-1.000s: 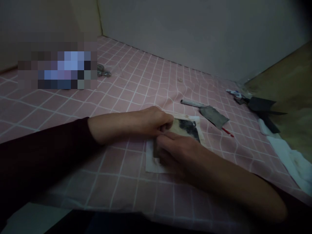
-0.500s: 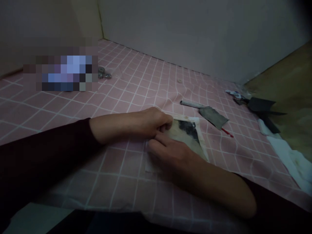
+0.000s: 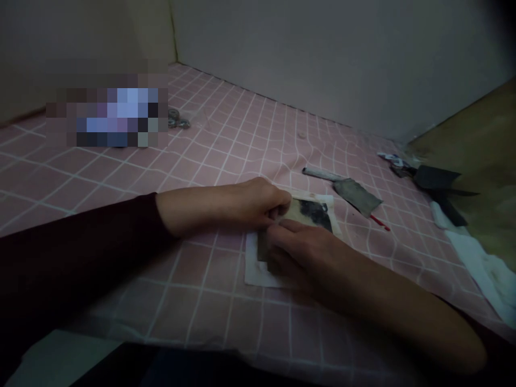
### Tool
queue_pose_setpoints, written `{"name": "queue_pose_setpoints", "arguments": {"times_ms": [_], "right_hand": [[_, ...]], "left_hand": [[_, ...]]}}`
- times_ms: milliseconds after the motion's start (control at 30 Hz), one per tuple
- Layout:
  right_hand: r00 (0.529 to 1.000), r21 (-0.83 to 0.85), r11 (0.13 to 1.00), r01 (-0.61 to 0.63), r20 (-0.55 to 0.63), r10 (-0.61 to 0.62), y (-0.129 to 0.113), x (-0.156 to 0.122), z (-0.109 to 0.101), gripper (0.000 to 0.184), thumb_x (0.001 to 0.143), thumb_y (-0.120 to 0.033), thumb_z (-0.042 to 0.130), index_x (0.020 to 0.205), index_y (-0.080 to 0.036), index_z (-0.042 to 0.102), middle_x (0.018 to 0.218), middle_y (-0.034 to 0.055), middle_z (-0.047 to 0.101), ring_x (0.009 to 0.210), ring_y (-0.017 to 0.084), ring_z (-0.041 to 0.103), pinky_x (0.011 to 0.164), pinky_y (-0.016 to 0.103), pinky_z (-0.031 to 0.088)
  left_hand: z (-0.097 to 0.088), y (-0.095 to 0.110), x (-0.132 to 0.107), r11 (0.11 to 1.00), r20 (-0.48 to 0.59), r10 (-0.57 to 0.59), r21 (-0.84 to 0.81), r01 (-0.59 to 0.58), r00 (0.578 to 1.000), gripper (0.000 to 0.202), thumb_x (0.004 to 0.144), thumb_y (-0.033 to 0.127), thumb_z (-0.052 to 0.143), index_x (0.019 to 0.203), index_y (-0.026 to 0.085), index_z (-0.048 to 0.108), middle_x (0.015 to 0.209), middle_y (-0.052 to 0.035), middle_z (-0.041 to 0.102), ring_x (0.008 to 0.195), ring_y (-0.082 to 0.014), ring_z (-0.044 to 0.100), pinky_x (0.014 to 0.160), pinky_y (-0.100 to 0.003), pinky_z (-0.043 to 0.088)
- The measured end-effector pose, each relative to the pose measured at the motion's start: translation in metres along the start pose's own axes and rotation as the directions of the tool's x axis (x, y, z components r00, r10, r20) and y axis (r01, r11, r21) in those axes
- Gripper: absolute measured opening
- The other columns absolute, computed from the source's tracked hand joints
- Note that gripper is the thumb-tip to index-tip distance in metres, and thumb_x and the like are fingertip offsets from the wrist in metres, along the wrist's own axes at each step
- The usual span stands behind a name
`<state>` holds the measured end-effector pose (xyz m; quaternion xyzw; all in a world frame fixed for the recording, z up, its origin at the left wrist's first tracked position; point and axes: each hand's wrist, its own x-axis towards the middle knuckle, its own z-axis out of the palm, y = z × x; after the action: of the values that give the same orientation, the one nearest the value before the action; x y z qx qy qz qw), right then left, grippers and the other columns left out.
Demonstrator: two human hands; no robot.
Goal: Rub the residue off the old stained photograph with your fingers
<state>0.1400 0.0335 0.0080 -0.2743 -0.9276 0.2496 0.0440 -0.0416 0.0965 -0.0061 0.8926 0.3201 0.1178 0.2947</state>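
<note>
A white-bordered sheet or cloth [image 3: 255, 274] lies on the table, its middle yellowish with a black patch [image 3: 316, 212] at the upper right. Over its left part, my left hand [image 3: 262, 203] is closed, with the fingers curled down. My right hand [image 3: 304, 247] meets it from the right, thumb and fingers pressed together at the left fingertips. Anything small between the fingers is hidden. Just right of the sheet rest a grey flat piece [image 3: 358, 196], a pale tube [image 3: 321, 173] and a thin red stick [image 3: 380, 222] poking out from under the grey piece.
A pink checked tablecloth [image 3: 217, 161] covers the table. Metal rings [image 3: 179, 119] lie at the back left beside a blurred-out patch. Black pieces [image 3: 437, 180] and white tissue [image 3: 479, 269] sit along the right edge. Walls [image 3: 290, 64] close off the back.
My right hand has shifted slightly right and its forearm lies further right, so more of the sheet's lower left shows. My left hand stays closed at the same spot on the sheet.
</note>
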Motion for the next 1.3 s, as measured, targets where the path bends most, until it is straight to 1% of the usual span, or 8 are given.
{"name": "queue_pose_setpoints", "arguments": {"times_ms": [200, 400, 567, 767, 833, 900, 1067, 1300], "right_hand": [[0.983, -0.097, 0.995, 0.035, -0.176, -0.052, 0.000, 0.004, 0.010, 0.021, 0.082, -0.003, 0.047, 0.080, -0.021, 0.037, 0.080, -0.0001, 0.042, 0.069, 0.013, 0.038, 0.063, 0.028, 0.033], [0.998, 0.012, 0.998, 0.057, -0.002, -0.057, -0.004, 0.000, 0.003, 0.023, 0.082, 0.001, 0.045, 0.079, -0.020, 0.038, 0.083, -0.0004, 0.045, 0.062, 0.009, 0.036, 0.058, 0.024, 0.034], [0.982, -0.118, 0.991, 0.062, -0.168, -0.081, 0.002, 0.005, 0.006, 0.020, 0.085, -0.003, 0.044, 0.076, -0.020, 0.042, 0.078, 0.0012, 0.045, 0.068, 0.013, 0.040, 0.063, 0.028, 0.037], [0.987, 0.245, 0.969, -0.018, -0.153, 0.057, -0.005, 0.003, -0.017, 0.012, 0.090, -0.011, 0.053, 0.080, -0.017, 0.056, 0.079, 0.0018, 0.059, 0.069, 0.012, 0.051, 0.063, 0.026, 0.041], [0.982, 0.541, 0.831, -0.129, -0.046, 0.182, -0.004, 0.003, -0.024, 0.008, 0.091, -0.018, 0.059, 0.082, -0.018, 0.058, 0.074, -0.0001, 0.060, 0.065, 0.011, 0.054, 0.059, 0.024, 0.042], [0.966, 0.798, 0.565, -0.209, 0.081, 0.244, -0.001, 0.005, -0.027, 0.010, 0.089, -0.023, 0.065, 0.083, -0.018, 0.059, 0.067, -0.0028, 0.059, 0.058, 0.008, 0.053, 0.053, 0.021, 0.041], [0.938, 0.981, 0.043, -0.189, 0.167, 0.303, 0.010, 0.010, -0.024, 0.013, 0.082, -0.022, 0.074, 0.080, -0.016, 0.062, 0.069, -0.0040, 0.057, 0.055, 0.003, 0.051, 0.051, 0.014, 0.040], [0.935, 0.966, -0.141, -0.216, 0.247, 0.256, 0.017, 0.011, -0.025, 0.014, 0.081, -0.019, 0.076, 0.082, -0.012, 0.064, 0.078, 0.0005, 0.064, 0.053, 0.000, 0.051, 0.050, 0.010, 0.039]], "left_hand": [[0.000, 0.000, 0.001, 1.000, 0.002, -0.005, -0.007, 0.005, 1.000, 0.013, 0.075, 0.008, 0.059, 0.083, 0.016, 0.064, 0.072, 0.0028, 0.065, 0.062, -0.0087, 0.054, 0.059, -0.021, 0.035], [-0.001, 0.001, 0.000, 1.000, -0.011, 0.006, -0.005, -0.006, 1.000, 0.010, 0.074, 0.010, 0.064, 0.082, 0.015, 0.063, 0.073, 0.0027, 0.064, 0.062, -0.0081, 0.054, 0.057, -0.019, 0.034], [0.001, -0.004, 0.000, 1.000, -0.004, 0.015, 0.002, -0.015, 1.000, 0.011, 0.079, 0.011, 0.056, 0.083, 0.017, 0.065, 0.074, 0.0028, 0.065, 0.061, -0.0082, 0.054, 0.055, -0.020, 0.033], [0.002, -0.004, -0.002, 0.997, -0.039, 0.058, -0.047, -0.060, 0.998, 0.004, 0.079, 0.014, 0.060, 0.079, 0.017, 0.063, 0.073, 0.0038, 0.065, 0.064, -0.0087, 0.058, 0.056, -0.019, 0.035], [0.002, -0.003, -0.003, 0.995, -0.049, 0.050, -0.080, -0.053, 0.998, 0.006, 0.080, 0.013, 0.060, 0.078, 0.017, 0.064, 0.075, 0.0037, 0.067, 0.067, -0.0091, 0.061, 0.058, -0.018, 0.038], [0.002, -0.003, -0.003, 0.990, -0.053, 0.052, -0.125, -0.058, 0.997, 0.007, 0.081, 0.013, 0.061, 0.081, 0.018, 0.067, 0.080, 0.0037, 0.070, 0.072, -0.0094, 0.063, 0.062, -0.017, 0.040], [0.005, -0.003, -0.002, 0.988, -0.066, 0.062, -0.138, -0.071, 0.996, 0.009, 0.086, 0.021, 0.064, 0.091, 0.020, 0.071, 0.087, 0.0023, 0.073, 0.077, -0.0111, 0.066, 0.064, -0.018, 0.042], [0.005, -0.004, -0.003, 0.987, -0.073, 0.068, -0.143, -0.078, 0.995, 0.005, 0.084, 0.019, 0.065, 0.087, 0.018, 0.069, 0.083, 0.0021, 0.072, 0.074, -0.0109, 0.065, 0.064, -0.017, 0.043]]}}
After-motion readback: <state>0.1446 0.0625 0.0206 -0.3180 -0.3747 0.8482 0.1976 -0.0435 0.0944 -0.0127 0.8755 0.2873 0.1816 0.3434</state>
